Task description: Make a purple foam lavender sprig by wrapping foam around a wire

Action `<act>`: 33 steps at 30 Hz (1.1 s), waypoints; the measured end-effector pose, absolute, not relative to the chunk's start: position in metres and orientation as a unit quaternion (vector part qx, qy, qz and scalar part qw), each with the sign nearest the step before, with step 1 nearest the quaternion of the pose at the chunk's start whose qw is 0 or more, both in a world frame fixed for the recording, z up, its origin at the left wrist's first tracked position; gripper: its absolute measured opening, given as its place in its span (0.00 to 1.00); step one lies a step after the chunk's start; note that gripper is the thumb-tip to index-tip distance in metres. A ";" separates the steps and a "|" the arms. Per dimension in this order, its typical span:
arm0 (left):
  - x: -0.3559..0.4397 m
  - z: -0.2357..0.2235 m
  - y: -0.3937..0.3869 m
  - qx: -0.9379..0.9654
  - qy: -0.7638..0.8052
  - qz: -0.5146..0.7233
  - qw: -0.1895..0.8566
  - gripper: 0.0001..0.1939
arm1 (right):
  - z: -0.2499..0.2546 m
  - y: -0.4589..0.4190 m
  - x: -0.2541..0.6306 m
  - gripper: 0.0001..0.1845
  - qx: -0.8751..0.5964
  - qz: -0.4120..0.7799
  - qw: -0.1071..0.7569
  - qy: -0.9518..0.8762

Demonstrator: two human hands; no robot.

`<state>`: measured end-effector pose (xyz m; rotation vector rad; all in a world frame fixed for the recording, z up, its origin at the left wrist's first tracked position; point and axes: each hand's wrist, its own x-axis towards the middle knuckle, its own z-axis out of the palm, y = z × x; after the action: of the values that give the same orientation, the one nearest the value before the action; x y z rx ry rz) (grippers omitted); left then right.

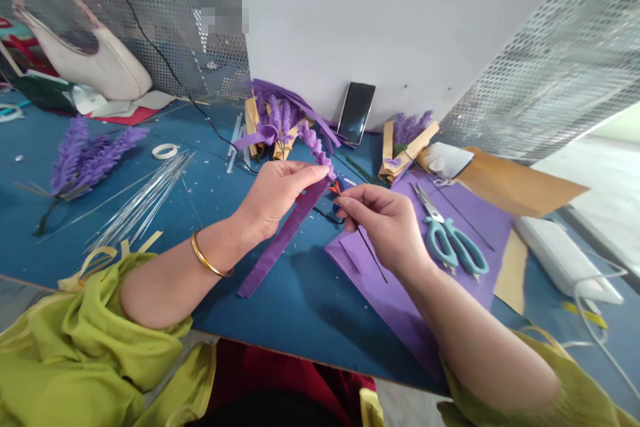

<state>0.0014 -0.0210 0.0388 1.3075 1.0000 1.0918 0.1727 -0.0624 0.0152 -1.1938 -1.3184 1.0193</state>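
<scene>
Flower spike (315, 145), purple and curled, held above the middle of the blue table (310, 320), between its near and far edges. Purple strip (285, 243) runs from the spike's base down toward the near edge. Left hand (280, 193): thumb and fingers pinch the base of the spike, where the strip meets it. Right hand (385, 220): thumb and forefinger pinch the thin dark stem (371, 252) just below; its free end points toward the near edge.

Containers, far edge: left paper wrappers (251, 121), tan, left of the phone (356, 113), with purple flowers (286, 117) in and around them; exact division between wrappers unclear. Right paper wrapper (387, 147), right of the phone, holds purple flower spikes (413, 127) and some green. Handbag (107, 63), pale, at the far left corner; contents not visible.

Right half: scissors (456, 247), handles toward the near edge, on the purple sheet (387, 297). White device (565, 257) with cable, by the right edge.

Left half: wire bundle (143, 200) lies slantwise; tape roll (165, 151) just beyond it. Loose flower bunch (90, 160) farther left, outside any wrapper.
</scene>
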 end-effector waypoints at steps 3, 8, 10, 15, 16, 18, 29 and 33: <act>0.002 0.040 -0.021 0.535 0.432 0.454 0.566 0.11 | 0.015 -0.065 0.169 0.07 -0.520 0.385 0.508 -0.568; 0.005 0.041 -0.023 0.521 0.459 0.449 0.563 0.09 | 0.016 -0.069 0.167 0.06 -0.549 0.315 0.486 -0.603; 0.006 0.042 -0.024 0.522 0.461 0.455 0.555 0.07 | 0.016 -0.070 0.166 0.06 -0.548 0.313 0.487 -0.604; 0.006 0.039 -0.024 0.517 0.457 0.462 0.556 0.07 | 0.018 -0.069 0.165 0.07 -0.536 0.354 0.498 -0.583; 0.006 0.039 -0.023 0.516 0.453 0.461 0.562 0.07 | 0.018 -0.068 0.165 0.07 -0.532 0.363 0.499 -0.579; 0.005 0.037 -0.021 0.513 0.441 0.453 0.580 0.07 | 0.018 -0.067 0.166 0.07 -0.526 0.378 0.503 -0.572; 0.001 0.034 -0.014 0.510 0.432 0.417 0.615 0.13 | 0.016 -0.065 0.170 0.06 -0.524 0.376 0.495 -0.582; 0.002 0.035 -0.016 0.514 0.438 0.419 0.607 0.12 | 0.016 -0.066 0.168 0.06 -0.525 0.391 0.496 -0.571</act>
<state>0.0017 -0.0155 0.0345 1.1876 1.0135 0.9692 0.1682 -0.0662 0.0165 -1.2714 -1.3829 0.9480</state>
